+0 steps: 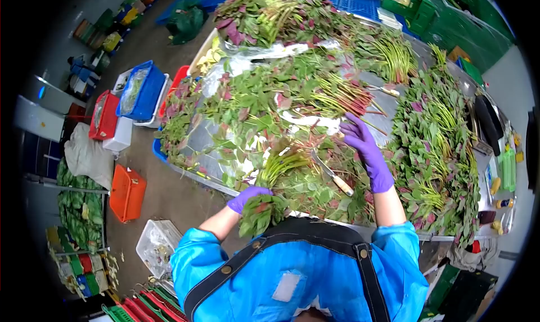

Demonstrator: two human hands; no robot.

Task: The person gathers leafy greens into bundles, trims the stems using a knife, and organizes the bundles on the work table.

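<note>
My left hand (246, 199), in a purple glove, is closed around a bunch of leafy greens (263, 214) at the table's near edge. The bunch's pale green stems (281, 165) point away over the table, and its leaves hang toward my apron. My right hand (361, 141), also gloved, reaches over the table with its fingers stretched out and nothing in them. Just beyond its fingertips lies a pile of reddish stems (351, 100), with a crumpled white strip (315, 121) to their left. A knife with a wooden handle (343, 185) rests on loose leaves between my hands.
Stacked greens (436, 153) line the table's right side, and a large heap (275, 12) stands at the back. Another knife (385, 90) lies farther off. On the floor to the left are a blue crate (143, 91), an orange crate (126, 194) and a white basket (157, 246).
</note>
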